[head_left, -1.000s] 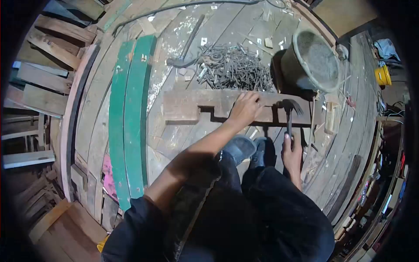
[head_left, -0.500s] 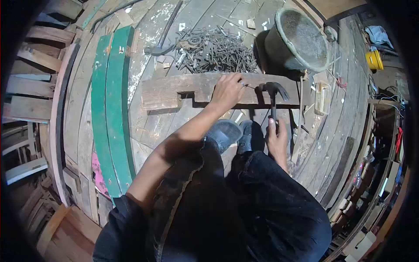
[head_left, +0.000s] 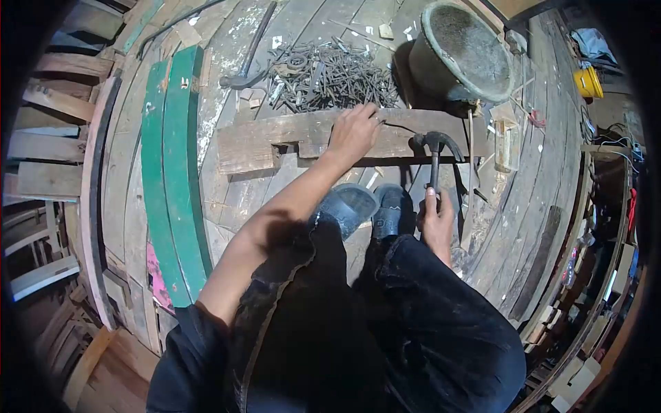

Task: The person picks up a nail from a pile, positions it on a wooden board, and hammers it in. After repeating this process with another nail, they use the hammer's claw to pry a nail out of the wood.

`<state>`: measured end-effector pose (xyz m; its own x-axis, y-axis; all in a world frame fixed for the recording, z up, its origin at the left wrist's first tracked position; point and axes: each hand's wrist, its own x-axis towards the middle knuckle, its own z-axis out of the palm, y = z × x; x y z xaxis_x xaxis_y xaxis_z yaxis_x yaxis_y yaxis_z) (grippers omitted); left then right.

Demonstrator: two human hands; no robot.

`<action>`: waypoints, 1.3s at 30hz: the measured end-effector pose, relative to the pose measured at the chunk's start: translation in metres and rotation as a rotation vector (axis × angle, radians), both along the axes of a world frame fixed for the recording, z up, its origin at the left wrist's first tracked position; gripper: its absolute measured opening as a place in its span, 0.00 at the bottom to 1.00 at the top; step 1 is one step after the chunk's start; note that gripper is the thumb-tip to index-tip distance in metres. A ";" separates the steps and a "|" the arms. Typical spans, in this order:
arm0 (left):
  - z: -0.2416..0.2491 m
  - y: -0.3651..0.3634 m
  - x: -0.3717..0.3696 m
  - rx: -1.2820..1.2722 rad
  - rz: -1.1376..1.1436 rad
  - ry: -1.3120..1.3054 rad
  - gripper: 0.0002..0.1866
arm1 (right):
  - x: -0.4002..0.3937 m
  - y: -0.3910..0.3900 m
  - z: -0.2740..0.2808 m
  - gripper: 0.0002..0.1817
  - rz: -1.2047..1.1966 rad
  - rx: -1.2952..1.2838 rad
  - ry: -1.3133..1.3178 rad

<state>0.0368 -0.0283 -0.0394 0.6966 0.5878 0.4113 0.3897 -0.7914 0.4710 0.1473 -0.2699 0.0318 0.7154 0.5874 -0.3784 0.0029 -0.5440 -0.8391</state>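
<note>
My left hand (head_left: pixel 354 135) rests on a weathered wooden beam (head_left: pixel 251 141) with a notch cut in its near edge. Its fingers are pinched at a thin dark nail (head_left: pixel 399 126) that points right along the beam top; the gripped end is hidden. My right hand (head_left: pixel 438 224) is wrapped around the handle of a claw hammer (head_left: pixel 434 165). The hammer's head is over the right part of the beam, near the nail. Just beyond the beam lies a heap of old nails (head_left: pixel 337 76).
A grey bucket (head_left: pixel 425 34) stands behind the beam's right end. Beyond its left end lies a crowbar (head_left: pixel 256 45) with a curved end. Green boards (head_left: pixel 180 172) are on the left, and a small clear box (head_left: pixel 507 146) on the right. My sandalled feet (head_left: pixel 348 210) are close to the beam.
The hammer head has shifted slightly right and toward me relative to the beam. My left hand stays at the same spot on the beam. The whole view has shifted a little.
</note>
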 end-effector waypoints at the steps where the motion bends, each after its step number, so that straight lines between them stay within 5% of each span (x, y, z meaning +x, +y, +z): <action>1: -0.002 0.000 -0.001 0.023 -0.003 -0.018 0.08 | 0.001 0.000 -0.001 0.15 -0.005 0.000 -0.005; 10: -0.002 -0.001 -0.002 -0.002 0.008 -0.047 0.08 | -0.001 0.029 0.030 0.14 0.110 0.098 -0.207; 15: -0.003 -0.001 -0.002 -0.038 0.021 -0.092 0.08 | -0.003 0.046 0.032 0.14 0.315 0.159 -0.654; 22: -0.001 0.001 -0.002 -0.015 0.017 -0.099 0.07 | -0.003 0.044 0.010 0.17 0.295 -0.111 -0.435; 30: -0.008 -0.001 -0.001 -0.019 0.030 -0.087 0.07 | 0.003 0.047 0.030 0.12 0.183 0.241 -0.506; 34: -0.008 -0.001 0.000 -0.006 0.037 -0.081 0.08 | 0.000 0.050 0.011 0.14 0.300 0.228 -0.888; 36: -0.007 -0.001 -0.001 -0.019 0.035 -0.074 0.08 | -0.002 0.050 -0.002 0.14 0.422 -0.233 -0.517; 39: -0.009 0.000 0.000 -0.038 0.032 -0.063 0.08 | 0.002 0.053 0.005 0.14 0.315 -0.059 -0.571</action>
